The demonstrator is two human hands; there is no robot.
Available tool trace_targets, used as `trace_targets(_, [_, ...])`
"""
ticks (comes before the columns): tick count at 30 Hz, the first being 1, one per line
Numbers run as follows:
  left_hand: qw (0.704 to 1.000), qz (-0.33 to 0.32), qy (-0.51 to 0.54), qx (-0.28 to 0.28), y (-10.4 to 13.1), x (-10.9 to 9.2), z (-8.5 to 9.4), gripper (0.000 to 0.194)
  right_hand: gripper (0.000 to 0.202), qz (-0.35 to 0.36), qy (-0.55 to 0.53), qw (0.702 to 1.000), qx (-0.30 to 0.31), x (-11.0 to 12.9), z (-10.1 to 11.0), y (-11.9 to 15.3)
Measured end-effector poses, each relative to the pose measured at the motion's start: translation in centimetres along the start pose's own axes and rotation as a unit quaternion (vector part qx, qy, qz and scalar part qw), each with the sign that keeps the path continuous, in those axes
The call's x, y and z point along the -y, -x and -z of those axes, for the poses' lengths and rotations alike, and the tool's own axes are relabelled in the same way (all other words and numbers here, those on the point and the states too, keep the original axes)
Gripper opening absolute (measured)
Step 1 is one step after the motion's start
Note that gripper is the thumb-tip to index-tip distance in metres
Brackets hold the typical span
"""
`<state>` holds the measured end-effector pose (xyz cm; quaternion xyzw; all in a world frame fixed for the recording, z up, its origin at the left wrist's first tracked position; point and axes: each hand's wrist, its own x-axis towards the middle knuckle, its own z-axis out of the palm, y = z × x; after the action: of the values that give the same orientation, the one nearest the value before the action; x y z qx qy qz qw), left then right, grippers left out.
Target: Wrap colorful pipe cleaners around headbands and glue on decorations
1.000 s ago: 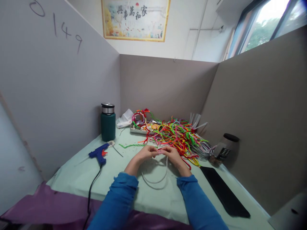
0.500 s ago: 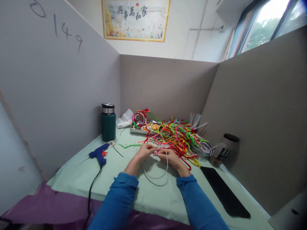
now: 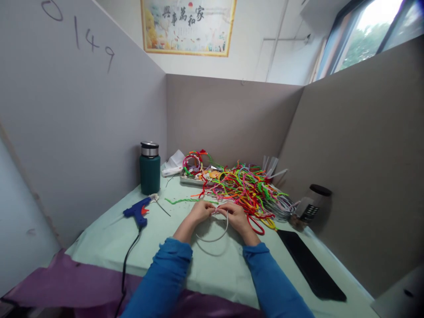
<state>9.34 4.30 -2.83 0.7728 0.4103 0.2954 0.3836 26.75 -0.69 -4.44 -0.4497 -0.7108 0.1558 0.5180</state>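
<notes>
Close together over the middle of the table, my left hand (image 3: pixel 201 212) and my right hand (image 3: pixel 236 215) pinch a thin grey-white hoop (image 3: pixel 215 240), which looks like a headband. Its curved part hangs below my fingers, towards me. Between the fingertips shows a bit of pink pipe cleaner (image 3: pixel 216 211) at the top of the hoop. Exactly how it is wrapped is too small to make out. A green pipe cleaner (image 3: pixel 182 201) lies just beyond my left hand. Behind my right hand spreads a tangled heap of coloured pipe cleaners (image 3: pixel 248 185).
Left on the table (image 3: pixel 218 282) are a blue glue gun (image 3: pixel 136 213) with its cord and a green bottle (image 3: pixel 150 172). At the back stands a metal tray (image 3: pixel 195 181) of small parts. A tilted jar (image 3: pixel 311 205) and a black flat object (image 3: pixel 309 265) lie right. Partitions enclose the table.
My hands stay in nearly the same place. The hoop's hanging curve has swung up and slightly left, and the right hand's fingers have shifted a little on the pink piece.
</notes>
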Motion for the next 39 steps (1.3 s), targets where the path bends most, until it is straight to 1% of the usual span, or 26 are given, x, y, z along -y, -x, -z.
trace_targets(3, [0.999,-0.011,-0.017,0.029,0.1,0.2,-0.2,0.035,0.019,0.010,0.018,1.000,-0.009,-0.1,0.1,0.0])
trace_targets(6, [0.997,-0.033,-0.037,0.060,0.1,0.2,-0.4,0.034,0.020,-0.016,-0.018,1.000,0.000,-0.4,0.1,-0.3])
trace_targets(10, [0.995,-0.060,-0.046,0.072,0.4,0.0,-0.5,0.023,0.022,-0.111,-0.097,0.989,0.033,-0.6,0.2,-0.5])
trace_targets(12, [0.994,-0.068,-0.050,0.070,0.4,-0.2,-0.5,0.020,0.024,-0.165,-0.116,0.978,0.049,-0.5,0.4,-0.5])
trace_targets(14, [0.994,-0.076,-0.045,0.069,0.5,-0.3,-0.7,0.018,0.025,-0.202,-0.128,0.970,0.052,-0.4,0.6,-0.4])
trace_targets(17, [0.996,-0.076,-0.006,0.054,0.3,-0.2,-0.9,0.016,0.025,-0.223,-0.146,0.963,0.038,-0.1,0.8,-0.4])
trace_targets(20, [0.995,-0.078,0.054,0.035,0.2,0.0,-1.0,0.030,0.026,-0.237,-0.162,0.957,0.040,-0.1,0.7,-0.4])
trace_targets(22, [0.991,-0.102,0.078,0.036,0.1,0.0,-1.0,0.036,0.027,-0.237,-0.171,0.955,0.045,-0.2,0.7,-0.4])
trace_targets(25, [0.986,-0.137,0.094,0.033,0.0,-0.2,-0.9,0.034,0.027,-0.225,-0.178,0.957,0.043,-0.4,0.6,-0.4])
trace_targets(29, [0.987,-0.102,0.124,-0.005,-0.3,-0.4,-0.7,0.039,0.027,-0.227,-0.187,0.955,0.043,-0.6,0.3,-0.1])
trace_targets(32, [0.990,-0.079,0.110,-0.042,-0.4,-0.3,-0.5,0.038,0.030,-0.231,-0.186,0.953,0.062,-0.8,0.0,0.0])
trace_targets(33, [0.991,-0.072,0.097,-0.059,-0.4,-0.3,-0.3,0.037,0.032,-0.226,-0.182,0.955,0.057,-0.9,0.0,0.0])
trace_targets(34, [0.992,-0.061,0.081,-0.081,-0.4,-0.3,-0.2,0.036,0.034,-0.219,-0.178,0.959,0.038,-1.1,0.1,-0.1])
trace_targets(35, [0.991,-0.047,0.061,-0.106,-0.4,-0.3,0.0,0.036,0.036,-0.210,-0.174,0.962,0.007,-1.2,0.2,-0.2])
trace_targets(37, [0.988,-0.020,0.021,-0.151,-0.2,-0.4,0.3,0.034,0.038,-0.182,-0.161,0.966,-0.086,-1.6,0.5,-0.6])
trace_targets(39, [0.983,-0.005,-0.007,-0.182,-0.1,-0.5,0.6,0.031,0.036,-0.130,-0.133,0.967,-0.175,-1.9,0.8,-0.9])
